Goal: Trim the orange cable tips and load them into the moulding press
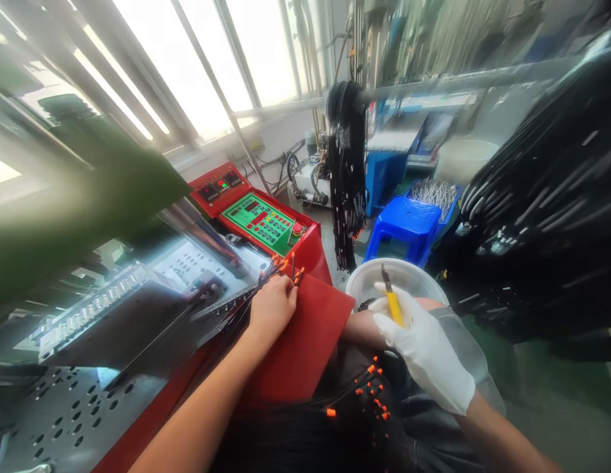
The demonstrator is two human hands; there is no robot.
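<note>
My bare left hand (273, 302) rests at the edge of a red ledge (310, 328), its fingers curled round a bundle of thin black cables (239, 315). Orange tips (299, 276) poke out past the knuckles. In a white glove, my right hand (418, 335) is closed on a yellow-handled tool (394, 307) with a narrow dark tip pointing up; its exact kind is unclear. This hand hovers above my lap, in front of a whitish tub (359, 279). More black cables with orange ends (372, 369) lie across my lap below.
Beyond my left hand stands a red control box (305, 246) with a green button panel (261, 220). Machine tooling with a perforated metal plate (73, 407) fills the left. Black cable bundles hang from a rail (443, 85); a blue stool (404, 220) stands behind the tub.
</note>
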